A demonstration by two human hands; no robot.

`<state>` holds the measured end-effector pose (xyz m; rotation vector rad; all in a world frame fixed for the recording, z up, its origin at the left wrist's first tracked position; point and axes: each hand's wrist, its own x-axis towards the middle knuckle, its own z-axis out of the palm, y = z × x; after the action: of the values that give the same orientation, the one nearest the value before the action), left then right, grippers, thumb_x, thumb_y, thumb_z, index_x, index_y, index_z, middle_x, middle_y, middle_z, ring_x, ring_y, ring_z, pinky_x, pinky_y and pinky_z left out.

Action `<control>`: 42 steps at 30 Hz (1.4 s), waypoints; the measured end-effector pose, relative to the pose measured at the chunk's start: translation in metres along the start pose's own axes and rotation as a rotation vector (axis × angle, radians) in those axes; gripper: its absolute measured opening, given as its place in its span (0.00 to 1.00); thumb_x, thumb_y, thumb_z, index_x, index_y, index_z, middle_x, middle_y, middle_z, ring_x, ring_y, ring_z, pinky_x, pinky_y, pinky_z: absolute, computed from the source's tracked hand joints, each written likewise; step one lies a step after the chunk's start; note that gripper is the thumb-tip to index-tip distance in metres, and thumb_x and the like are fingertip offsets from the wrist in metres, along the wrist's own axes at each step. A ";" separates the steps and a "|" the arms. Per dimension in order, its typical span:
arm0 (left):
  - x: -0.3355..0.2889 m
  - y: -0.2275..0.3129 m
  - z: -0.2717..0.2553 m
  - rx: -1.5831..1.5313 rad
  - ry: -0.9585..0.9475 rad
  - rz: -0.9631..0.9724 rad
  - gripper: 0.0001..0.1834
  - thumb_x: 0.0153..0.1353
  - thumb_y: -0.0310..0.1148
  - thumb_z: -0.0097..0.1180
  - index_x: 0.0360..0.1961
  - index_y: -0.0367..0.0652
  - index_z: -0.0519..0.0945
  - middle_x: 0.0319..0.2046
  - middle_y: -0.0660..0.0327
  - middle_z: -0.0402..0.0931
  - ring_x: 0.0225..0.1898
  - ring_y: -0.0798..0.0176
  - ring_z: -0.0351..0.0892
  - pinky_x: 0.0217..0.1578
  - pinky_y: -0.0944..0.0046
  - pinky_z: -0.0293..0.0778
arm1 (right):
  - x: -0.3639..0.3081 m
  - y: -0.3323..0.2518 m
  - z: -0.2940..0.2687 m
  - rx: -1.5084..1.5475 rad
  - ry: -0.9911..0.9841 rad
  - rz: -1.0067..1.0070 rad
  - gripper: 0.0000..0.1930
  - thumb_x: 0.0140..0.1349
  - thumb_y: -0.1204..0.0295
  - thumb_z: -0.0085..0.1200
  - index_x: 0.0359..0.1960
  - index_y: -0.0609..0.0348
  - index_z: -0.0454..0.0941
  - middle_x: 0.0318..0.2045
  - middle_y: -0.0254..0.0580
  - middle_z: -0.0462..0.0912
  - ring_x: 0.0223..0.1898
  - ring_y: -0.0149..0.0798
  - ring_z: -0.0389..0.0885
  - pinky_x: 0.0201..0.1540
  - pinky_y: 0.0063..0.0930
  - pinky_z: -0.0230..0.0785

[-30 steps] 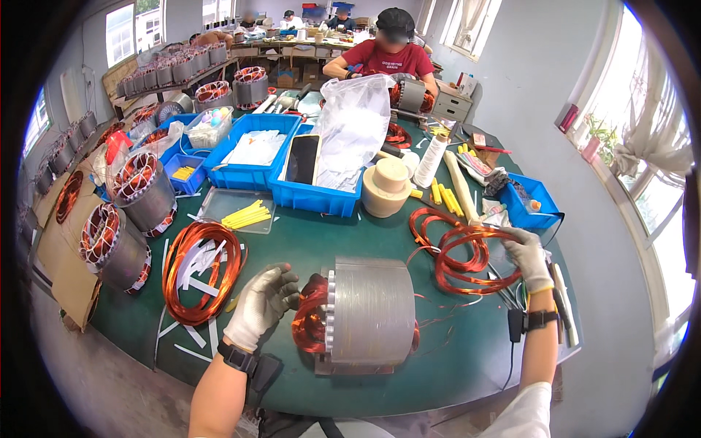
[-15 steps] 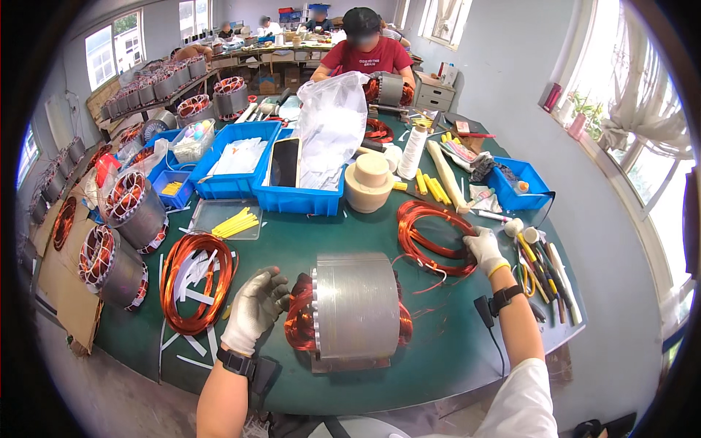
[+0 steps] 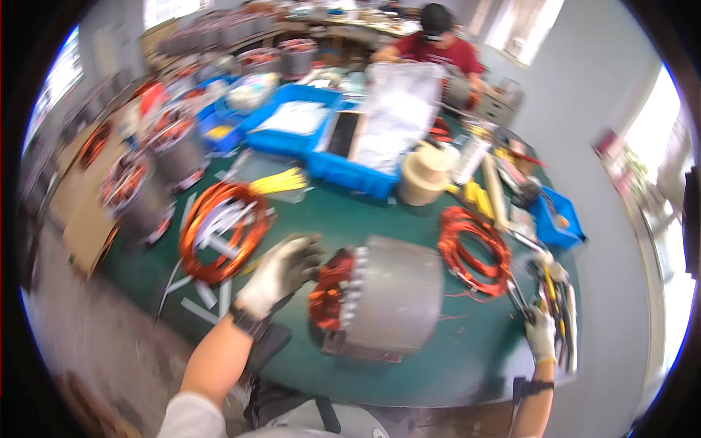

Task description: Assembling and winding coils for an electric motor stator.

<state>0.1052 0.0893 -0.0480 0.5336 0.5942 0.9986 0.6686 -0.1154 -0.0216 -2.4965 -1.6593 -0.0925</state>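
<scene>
Stator core point(image 3: 398, 296) on its side upon the green table point(image 3: 467, 369); the left hand point(image 3: 283, 271), half-curled and seemingly empty, lies beside its copper windings point(image 3: 332, 292). A dragged tool could snag the wire coil point(image 3: 447, 244), tangling it. Blur obscures whether the right hand point(image 3: 540, 336) grips any hand tools point(image 3: 559, 299); the core's right end faces away

Two gloved hands point(image 3: 283, 271) point(image 3: 541, 336) and two copper-wire heaps point(image 3: 191, 241) point(image 3: 448, 244) flank one grey stator point(image 3: 396, 293); one dark phone point(image 3: 344, 133) lies beyond it.
</scene>
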 end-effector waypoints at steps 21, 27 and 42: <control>-0.111 0.103 -0.066 2.560 0.263 0.166 0.22 0.46 0.33 0.57 0.44 0.37 0.76 0.33 0.47 0.78 0.47 0.45 0.76 0.59 0.48 0.62 | -0.103 -0.118 -0.019 0.122 0.083 -0.297 0.26 0.59 0.68 0.60 0.60 0.57 0.71 0.56 0.62 0.70 0.55 0.62 0.70 0.59 0.46 0.63; -0.113 0.132 -0.057 2.097 0.100 0.011 0.21 0.48 0.38 0.53 0.40 0.32 0.77 0.33 0.43 0.78 0.40 0.44 0.78 0.45 0.54 0.72 | -0.133 -0.141 0.010 -0.006 0.401 -0.087 0.17 0.62 0.62 0.56 0.50 0.53 0.79 0.50 0.60 0.76 0.47 0.60 0.76 0.50 0.50 0.69; -0.154 0.144 0.006 0.429 0.450 0.340 0.22 0.68 0.57 0.47 0.31 0.48 0.70 0.11 0.74 0.52 0.11 0.73 0.52 0.23 0.67 0.65 | -0.129 -0.149 0.007 0.011 0.432 -0.020 0.13 0.59 0.67 0.57 0.45 0.54 0.82 0.46 0.53 0.79 0.44 0.56 0.77 0.48 0.46 0.70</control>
<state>-0.0422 0.0156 0.0842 0.8138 1.1618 1.3360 0.4813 -0.1751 -0.0327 -2.2412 -1.4943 -0.5774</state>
